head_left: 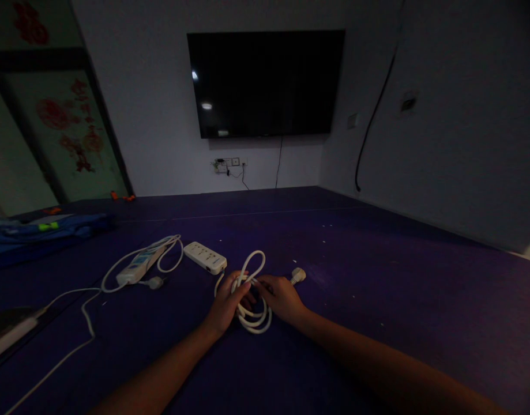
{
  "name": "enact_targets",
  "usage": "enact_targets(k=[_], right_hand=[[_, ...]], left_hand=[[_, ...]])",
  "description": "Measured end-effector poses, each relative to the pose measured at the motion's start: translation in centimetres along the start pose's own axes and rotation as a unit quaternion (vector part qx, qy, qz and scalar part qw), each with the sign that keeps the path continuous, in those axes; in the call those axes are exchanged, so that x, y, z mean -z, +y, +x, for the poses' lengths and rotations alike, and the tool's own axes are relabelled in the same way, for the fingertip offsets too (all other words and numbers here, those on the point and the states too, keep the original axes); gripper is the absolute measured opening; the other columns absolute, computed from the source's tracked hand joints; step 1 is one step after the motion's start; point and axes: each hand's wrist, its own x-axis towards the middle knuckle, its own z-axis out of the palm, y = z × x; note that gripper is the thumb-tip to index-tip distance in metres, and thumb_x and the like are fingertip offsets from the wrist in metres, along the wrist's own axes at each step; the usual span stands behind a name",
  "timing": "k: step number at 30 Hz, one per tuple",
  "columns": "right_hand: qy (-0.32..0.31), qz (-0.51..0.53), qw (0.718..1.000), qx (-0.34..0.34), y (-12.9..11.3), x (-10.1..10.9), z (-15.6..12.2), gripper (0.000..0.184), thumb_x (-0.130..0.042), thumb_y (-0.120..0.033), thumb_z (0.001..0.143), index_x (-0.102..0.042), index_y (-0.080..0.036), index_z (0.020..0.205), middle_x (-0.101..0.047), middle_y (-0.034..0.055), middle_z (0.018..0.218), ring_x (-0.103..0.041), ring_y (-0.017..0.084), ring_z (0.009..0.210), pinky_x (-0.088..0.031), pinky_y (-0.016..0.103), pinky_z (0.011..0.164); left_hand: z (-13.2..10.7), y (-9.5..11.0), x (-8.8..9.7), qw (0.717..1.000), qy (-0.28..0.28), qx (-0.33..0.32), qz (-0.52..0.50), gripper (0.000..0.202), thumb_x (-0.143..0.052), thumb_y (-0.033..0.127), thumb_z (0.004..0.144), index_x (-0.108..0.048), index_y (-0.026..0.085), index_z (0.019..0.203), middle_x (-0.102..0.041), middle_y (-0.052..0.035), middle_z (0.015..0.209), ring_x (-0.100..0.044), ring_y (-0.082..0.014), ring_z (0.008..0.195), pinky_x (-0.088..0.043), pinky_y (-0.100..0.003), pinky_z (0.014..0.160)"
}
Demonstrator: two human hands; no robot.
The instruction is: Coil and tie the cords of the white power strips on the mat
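Observation:
A coiled white power cord (256, 331) is bunched between my two hands above the purple surface. My left hand (228, 300) wraps round the coil with its thumb across the loops. My right hand (282, 297) pinches the cord at the coil's right side. One loop stands up above my fingers. From the coil the cord runs left to a white power strip (205, 257) lying just beyond my left hand. A white plug (298, 275) sticks out past my right hand. My fingertips are partly hidden by the loops.
At the left lies a second power strip (141, 265) with its cord looped over it and a plug (154, 282) beside it. Another white strip (11, 340) sits at the left edge. Blue cloth (44, 230) lies behind. A television (267, 86) hangs on the wall.

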Motion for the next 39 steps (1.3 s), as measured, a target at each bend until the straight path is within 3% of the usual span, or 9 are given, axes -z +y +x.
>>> enact_targets(k=[39], right_hand=[[0.0, -0.006, 1.0, 0.004, -0.05, 0.07, 0.01, 0.025, -0.042, -0.029, 0.084, -0.063, -0.019, 0.077, -0.063, 0.0007, 0.064, -0.055, 0.012, 0.055, -0.033, 0.02, 0.052]], left_hand=[[-0.03, 0.05, -0.01, 1.0, 0.001, 0.002, 0.014, 0.05, -0.057, 0.048, 0.07, -0.045, 0.017, 0.108, -0.059, 0.0011, 0.063, -0.055, -0.0127, 0.049, -0.037, -0.02, 0.043]])
